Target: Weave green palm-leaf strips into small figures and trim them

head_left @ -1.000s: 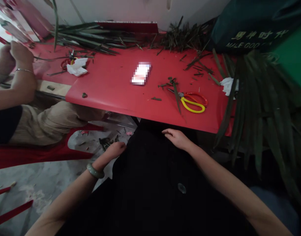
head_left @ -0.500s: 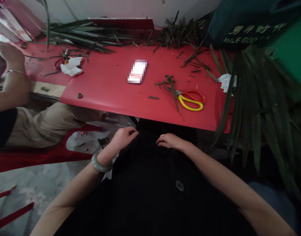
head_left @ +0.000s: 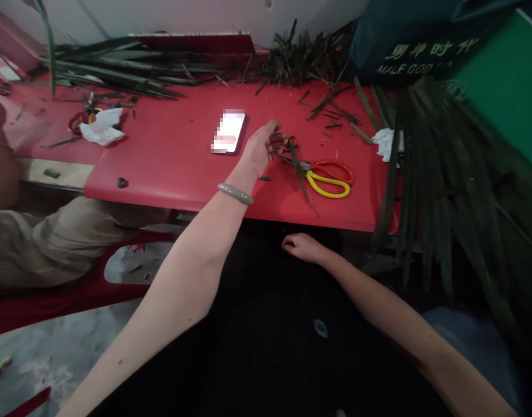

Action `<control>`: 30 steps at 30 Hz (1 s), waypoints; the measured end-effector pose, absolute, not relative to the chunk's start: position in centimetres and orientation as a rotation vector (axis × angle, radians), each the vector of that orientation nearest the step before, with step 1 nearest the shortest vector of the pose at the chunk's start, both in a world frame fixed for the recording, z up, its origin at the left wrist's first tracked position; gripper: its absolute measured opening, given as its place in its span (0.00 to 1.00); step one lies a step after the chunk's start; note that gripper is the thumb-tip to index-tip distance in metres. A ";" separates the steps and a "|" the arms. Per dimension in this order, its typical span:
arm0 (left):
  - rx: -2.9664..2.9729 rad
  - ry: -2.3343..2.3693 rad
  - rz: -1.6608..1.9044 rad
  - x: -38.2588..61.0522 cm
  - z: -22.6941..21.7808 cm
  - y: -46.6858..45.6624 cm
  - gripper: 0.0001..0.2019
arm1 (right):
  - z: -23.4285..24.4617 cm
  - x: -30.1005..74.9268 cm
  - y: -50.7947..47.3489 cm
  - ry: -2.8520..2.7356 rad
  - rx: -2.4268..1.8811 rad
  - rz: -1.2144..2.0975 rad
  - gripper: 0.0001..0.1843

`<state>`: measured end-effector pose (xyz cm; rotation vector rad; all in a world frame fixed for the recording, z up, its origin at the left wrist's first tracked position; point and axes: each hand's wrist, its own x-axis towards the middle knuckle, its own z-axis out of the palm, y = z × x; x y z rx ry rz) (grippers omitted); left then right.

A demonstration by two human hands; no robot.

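My left hand [head_left: 263,147], a grey-green bangle [head_left: 235,193] on its wrist, reaches over the red table with fingers apart and half bent. Its fingertips are beside a small knotted piece of green leaf [head_left: 297,163]; whether they touch it I cannot tell. That leaf lies across the blades of scissors [head_left: 329,178] with one red and one yellow handle. Left of this hand lies a lit phone [head_left: 231,133], its screen blurred out. Low in front of the black clothing, my right hand [head_left: 305,247] is loosely closed, with nothing visible in it.
Long green leaves [head_left: 113,66] lie along the back of the red table [head_left: 170,150]. Leaf scraps [head_left: 307,58] are heaped near a dark bag [head_left: 414,52]. Broad leaves [head_left: 457,174] hang over the right edge. At left sit crumpled tissue [head_left: 101,127] and another person's arm [head_left: 0,162].
My left hand has moved up and forward from the lap to over the table, beside the knotted leaf. My right hand stays low, its fingers more curled. The view has shifted slightly.
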<state>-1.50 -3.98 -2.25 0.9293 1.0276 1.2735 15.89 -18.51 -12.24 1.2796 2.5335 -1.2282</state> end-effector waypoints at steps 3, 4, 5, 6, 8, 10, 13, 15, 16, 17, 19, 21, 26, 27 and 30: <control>0.877 1.011 1.295 -0.6 -4.3 -2.7 0.20 | -13.0 18.1 -18.1 2.445 1.542 -1.220 0.13; 0.881 1.004 1.309 -0.6 -4.9 -2.6 0.20 | -13.2 18.7 -18.0 2.420 1.606 -1.221 0.14; 0.887 0.996 1.320 -0.7 -5.4 -2.5 0.20 | -13.3 19.1 -18.0 2.400 1.656 -1.219 0.14; 0.892 0.987 1.329 -0.9 -5.8 -2.5 0.21 | -13.3 19.4 -17.9 2.387 1.695 -1.213 0.15; 0.897 0.974 1.336 -1.3 -6.3 -2.5 0.22 | -13.4 19.8 -17.8 2.374 1.760 -1.167 0.15; 0.897 0.971 1.336 -1.5 -6.7 -2.4 0.22 | -13.3 19.9 -17.8 2.356 1.821 -1.070 0.14; 0.898 0.976 1.326 -1.5 -6.9 -2.1 0.21 | -12.6 19.3 -18.2 2.391 1.807 -1.031 0.17; 0.900 0.981 1.319 -1.3 -6.9 -2.2 0.20 | -11.7 18.2 -18.8 2.497 1.650 -1.225 0.24; 0.901 0.985 1.314 -1.3 -6.9 -2.3 0.20 | -11.2 17.5 -19.0 2.546 1.528 -1.379 0.24; 0.902 0.989 1.308 -1.2 -6.7 -2.4 0.19 | -10.8 16.7 -19.3 2.569 1.376 -1.553 0.22; 0.904 1.000 1.291 -1.2 -6.4 -2.8 0.18 | -10.4 15.2 -19.4 2.557 1.152 -1.643 0.18; 0.904 1.009 1.279 -1.2 -6.1 -3.3 0.18 | -10.6 14.6 -19.0 2.529 1.248 -1.425 0.15; 0.895 1.005 1.266 -1.3 -5.8 -3.5 0.18 | -12.1 18.4 -18.1 2.531 1.585 -1.148 0.16; 0.894 1.001 1.261 -1.4 -5.9 -3.4 0.18 | -12.2 19.7 -18.2 2.507 1.587 -1.190 0.16; 0.889 0.979 1.265 -1.5 -6.1 -3.2 0.17 | -12.3 23.2 -19.7 2.361 1.540 -1.221 0.15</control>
